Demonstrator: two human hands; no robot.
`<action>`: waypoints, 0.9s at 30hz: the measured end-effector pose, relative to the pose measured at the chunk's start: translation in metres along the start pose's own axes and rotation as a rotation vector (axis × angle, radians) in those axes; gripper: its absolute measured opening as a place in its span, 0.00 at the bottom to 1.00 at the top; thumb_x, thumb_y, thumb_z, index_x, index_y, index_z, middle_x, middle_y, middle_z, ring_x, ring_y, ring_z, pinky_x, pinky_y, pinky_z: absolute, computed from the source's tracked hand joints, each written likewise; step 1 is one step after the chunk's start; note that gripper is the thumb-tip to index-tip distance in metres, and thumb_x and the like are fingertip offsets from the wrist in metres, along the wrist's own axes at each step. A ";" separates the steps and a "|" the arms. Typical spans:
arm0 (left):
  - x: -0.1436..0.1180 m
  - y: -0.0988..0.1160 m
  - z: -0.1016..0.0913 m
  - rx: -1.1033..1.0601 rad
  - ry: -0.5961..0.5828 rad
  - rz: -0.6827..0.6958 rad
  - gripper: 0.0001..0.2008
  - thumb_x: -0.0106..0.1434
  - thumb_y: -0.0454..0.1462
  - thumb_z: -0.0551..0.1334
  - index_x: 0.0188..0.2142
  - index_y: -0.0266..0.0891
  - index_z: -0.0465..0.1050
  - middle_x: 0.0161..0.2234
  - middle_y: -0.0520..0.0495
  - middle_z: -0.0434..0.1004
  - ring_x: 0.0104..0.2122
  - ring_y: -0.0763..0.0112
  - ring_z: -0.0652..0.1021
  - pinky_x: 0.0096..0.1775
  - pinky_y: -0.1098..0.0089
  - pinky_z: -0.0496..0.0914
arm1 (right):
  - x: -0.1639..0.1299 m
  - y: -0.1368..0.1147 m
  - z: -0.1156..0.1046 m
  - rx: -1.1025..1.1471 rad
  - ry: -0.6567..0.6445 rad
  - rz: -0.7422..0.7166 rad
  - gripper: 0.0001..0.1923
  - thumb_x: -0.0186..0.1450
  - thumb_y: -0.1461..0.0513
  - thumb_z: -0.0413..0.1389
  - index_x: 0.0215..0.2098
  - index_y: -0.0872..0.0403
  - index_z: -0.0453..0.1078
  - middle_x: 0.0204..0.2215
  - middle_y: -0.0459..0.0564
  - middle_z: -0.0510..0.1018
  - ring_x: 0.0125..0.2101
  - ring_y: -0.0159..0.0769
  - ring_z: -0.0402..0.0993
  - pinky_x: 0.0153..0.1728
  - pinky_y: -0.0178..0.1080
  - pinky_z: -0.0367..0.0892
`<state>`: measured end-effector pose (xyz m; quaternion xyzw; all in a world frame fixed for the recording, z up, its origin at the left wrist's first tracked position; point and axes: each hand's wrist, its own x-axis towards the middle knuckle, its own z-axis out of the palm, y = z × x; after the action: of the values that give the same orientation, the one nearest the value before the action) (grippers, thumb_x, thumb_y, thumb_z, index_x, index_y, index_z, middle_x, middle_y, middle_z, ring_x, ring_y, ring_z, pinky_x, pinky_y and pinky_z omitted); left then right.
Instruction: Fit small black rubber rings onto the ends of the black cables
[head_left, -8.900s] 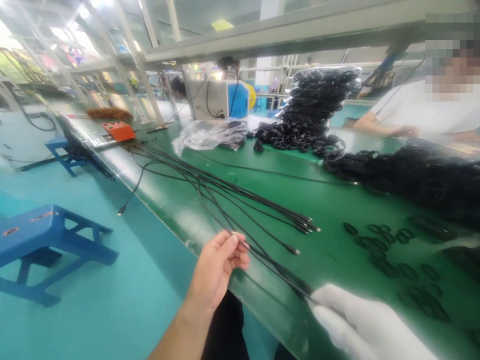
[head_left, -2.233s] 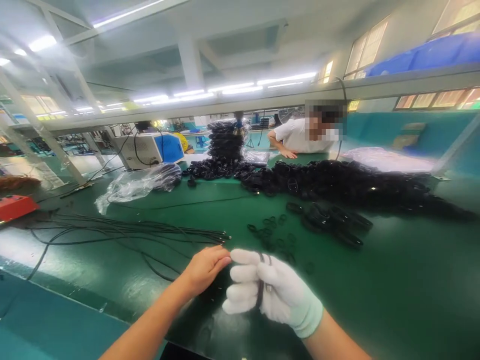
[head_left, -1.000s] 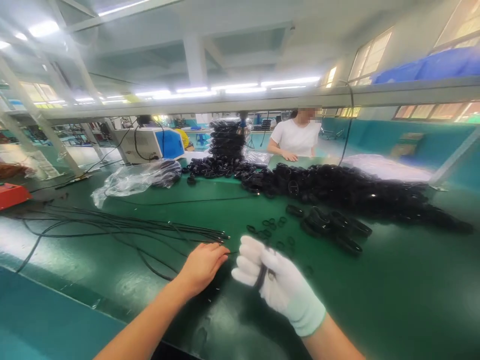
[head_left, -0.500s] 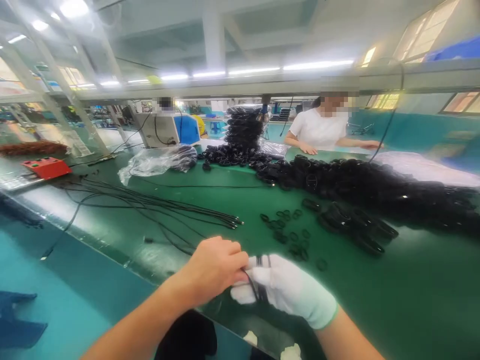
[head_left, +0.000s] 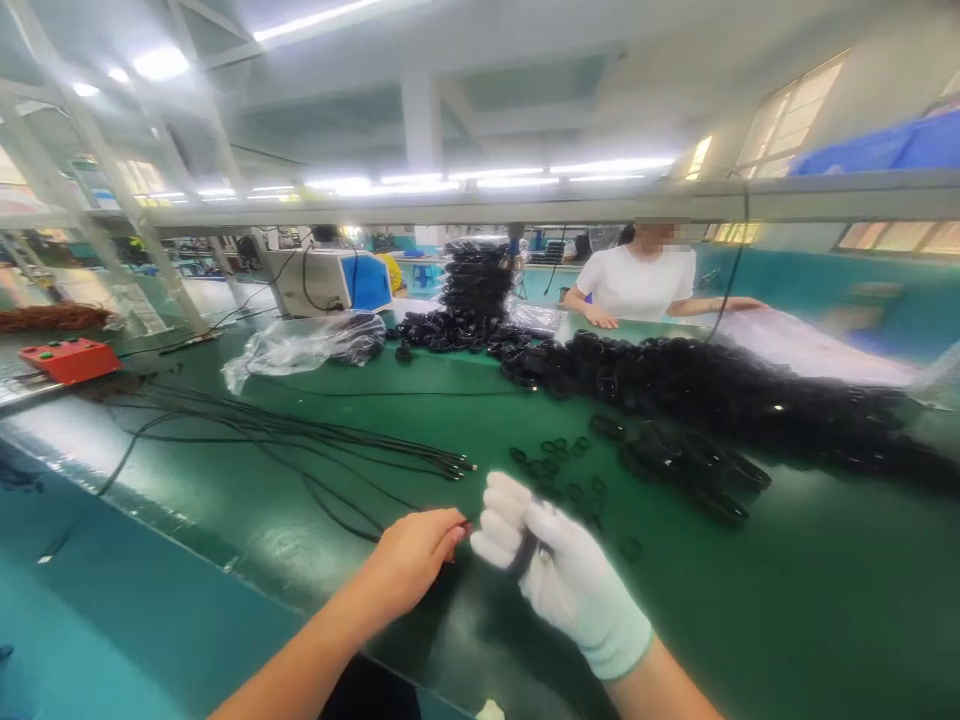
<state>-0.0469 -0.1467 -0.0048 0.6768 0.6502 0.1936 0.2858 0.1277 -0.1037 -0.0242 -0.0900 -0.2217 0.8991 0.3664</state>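
My bare left hand (head_left: 412, 558) pinches a thin black cable (head_left: 352, 520) close to its end, just left of my right hand. My right hand (head_left: 559, 575), in a white glove, is closed around a small coil of that black cable (head_left: 527, 550), which shows between its fingers. Both hands hover over the near edge of the green table (head_left: 750, 600). A bundle of loose black cables (head_left: 315, 435) lies stretched out to the left, its plug ends pointing toward my hands.
Small black rings (head_left: 559, 470) lie scattered beyond my hands. A long heap of coiled black cables (head_left: 720, 390) crosses the table, with a tall stack (head_left: 480, 280) behind. A clear plastic bag (head_left: 300, 345), a red box (head_left: 71, 358) and a person in white (head_left: 645, 285) are farther off.
My left hand has drawn back from the glove and now pinches the cable slightly to its left. The camera has tilted up and swung a little.
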 end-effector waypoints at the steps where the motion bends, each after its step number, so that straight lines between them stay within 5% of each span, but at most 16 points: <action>1: -0.004 0.004 0.003 0.145 0.048 -0.058 0.13 0.65 0.35 0.48 0.33 0.40 0.71 0.27 0.51 0.73 0.29 0.68 0.73 0.29 0.72 0.59 | 0.001 -0.005 -0.002 -0.014 0.029 -0.051 0.18 0.61 0.62 0.59 0.49 0.56 0.67 0.46 0.53 0.75 0.43 0.39 0.72 0.49 0.48 0.63; 5: -0.018 0.023 0.023 0.543 0.182 -0.071 0.13 0.65 0.33 0.49 0.36 0.43 0.71 0.32 0.48 0.76 0.30 0.64 0.75 0.29 0.70 0.57 | 0.006 -0.016 -0.009 -0.090 0.097 -0.145 0.17 0.63 0.62 0.56 0.50 0.58 0.68 0.50 0.56 0.73 0.47 0.44 0.72 0.55 0.52 0.60; 9: -0.021 0.031 0.038 0.620 0.284 0.164 0.10 0.62 0.31 0.52 0.27 0.41 0.69 0.24 0.51 0.72 0.25 0.67 0.72 0.28 0.67 0.55 | 0.008 -0.014 -0.014 -0.173 0.122 -0.143 0.19 0.62 0.61 0.57 0.51 0.57 0.67 0.49 0.58 0.74 0.47 0.46 0.73 0.54 0.54 0.60; 13: -0.012 0.024 0.025 0.661 0.365 0.512 0.11 0.63 0.31 0.54 0.24 0.39 0.65 0.22 0.51 0.69 0.23 0.69 0.68 0.28 0.67 0.53 | 0.008 -0.006 -0.012 -0.314 0.186 -0.058 0.16 0.60 0.62 0.61 0.46 0.57 0.70 0.43 0.56 0.77 0.42 0.42 0.75 0.49 0.48 0.64; 16: -0.001 0.020 -0.005 0.733 0.290 0.761 0.11 0.65 0.38 0.55 0.25 0.39 0.65 0.23 0.51 0.69 0.25 0.69 0.67 0.31 0.67 0.56 | 0.006 0.000 -0.007 -0.373 0.065 0.086 0.10 0.59 0.65 0.60 0.40 0.59 0.72 0.37 0.54 0.78 0.38 0.37 0.74 0.44 0.42 0.66; 20: 0.013 0.016 -0.037 0.649 0.091 0.828 0.13 0.62 0.45 0.59 0.27 0.39 0.68 0.25 0.52 0.71 0.27 0.71 0.68 0.35 0.68 0.59 | 0.004 0.010 0.000 -0.203 -0.134 0.244 0.08 0.59 0.67 0.58 0.38 0.61 0.71 0.32 0.51 0.75 0.33 0.34 0.71 0.40 0.41 0.66; 24: 0.022 0.011 -0.038 0.510 -0.051 0.792 0.10 0.62 0.44 0.60 0.30 0.41 0.71 0.28 0.53 0.74 0.31 0.72 0.71 0.45 0.68 0.59 | 0.003 0.017 0.002 -0.178 -0.168 0.342 0.18 0.55 0.68 0.61 0.44 0.63 0.69 0.30 0.50 0.73 0.31 0.33 0.71 0.38 0.40 0.65; 27: 0.020 0.014 -0.033 0.507 -0.019 0.802 0.07 0.63 0.38 0.59 0.30 0.40 0.72 0.34 0.49 0.76 0.39 0.67 0.71 0.50 0.65 0.57 | 0.003 0.021 -0.003 -0.232 -0.145 0.381 0.17 0.57 0.64 0.62 0.42 0.65 0.70 0.31 0.54 0.74 0.30 0.36 0.73 0.38 0.44 0.66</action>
<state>-0.0559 -0.1228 0.0271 0.9247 0.3615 0.1177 0.0205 0.1136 -0.1136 -0.0361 -0.1071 -0.3285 0.9246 0.1605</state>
